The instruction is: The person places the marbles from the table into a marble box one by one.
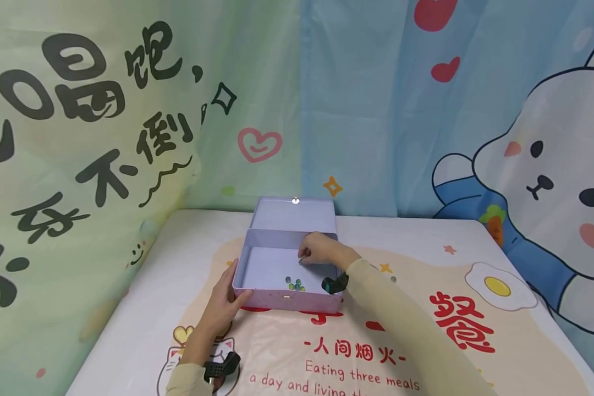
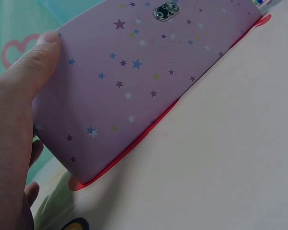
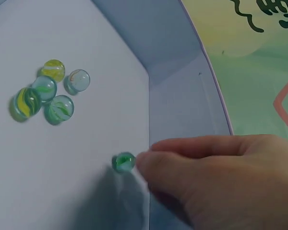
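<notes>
Marble [image 3: 124,162]: round, glassy, green inside | box [image 2: 144,76]: lilac, star-printed, open

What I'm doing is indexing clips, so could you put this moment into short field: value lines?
Container: star-patterned purple box on a printed tablecloth
Lid: open, at the far side
Left hand: grips the box's front left corner, thumb on the front wall
Right hand: inside the box, fingertips at a green marble; whether pinched or only touched is unclear
Other marbles: five, clustered in the box near its front wall
Backdrop: printed cloth with hearts and a white cartoon animal
</notes>
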Tool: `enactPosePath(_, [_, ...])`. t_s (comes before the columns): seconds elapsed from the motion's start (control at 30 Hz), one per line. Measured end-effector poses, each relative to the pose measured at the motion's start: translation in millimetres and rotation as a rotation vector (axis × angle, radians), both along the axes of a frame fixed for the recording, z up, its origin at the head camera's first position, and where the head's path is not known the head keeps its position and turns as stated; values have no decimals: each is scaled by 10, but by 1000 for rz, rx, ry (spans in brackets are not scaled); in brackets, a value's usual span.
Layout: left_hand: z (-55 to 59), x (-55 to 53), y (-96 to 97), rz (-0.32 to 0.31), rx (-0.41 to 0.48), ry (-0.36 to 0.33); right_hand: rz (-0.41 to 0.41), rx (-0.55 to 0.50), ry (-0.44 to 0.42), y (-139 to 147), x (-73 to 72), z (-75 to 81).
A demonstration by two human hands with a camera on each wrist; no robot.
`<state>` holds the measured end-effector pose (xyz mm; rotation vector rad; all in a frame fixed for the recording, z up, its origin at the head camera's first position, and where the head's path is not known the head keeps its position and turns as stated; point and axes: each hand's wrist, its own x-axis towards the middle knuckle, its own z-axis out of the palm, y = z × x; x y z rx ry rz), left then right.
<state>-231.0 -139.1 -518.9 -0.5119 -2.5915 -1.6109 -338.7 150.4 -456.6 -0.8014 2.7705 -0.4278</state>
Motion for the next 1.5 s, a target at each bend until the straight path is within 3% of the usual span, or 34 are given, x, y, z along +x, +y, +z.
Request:
enactPosePath(0.2, [3,8,12,9,-30,-8,17,-84,66,72,38,77])
enactPosePath(0.43, [11,4,11,0,-39,23,36,-158,117,186,122,305])
enactPosePath(0.73, [-3,9,22,-8,8,12,-18,-221,173,482,266,429])
enactPosePath(0.97, [11,18,24,-2,2,-2,-94,-283,216,749,462,509])
enactPosePath(1.23, [15,38,30,1,0,-9,-215,-279,239,1064,754,516])
enactPosePath(1.5, [13,29,28,17,-21,-17,-287,-308,259,1382,984,370])
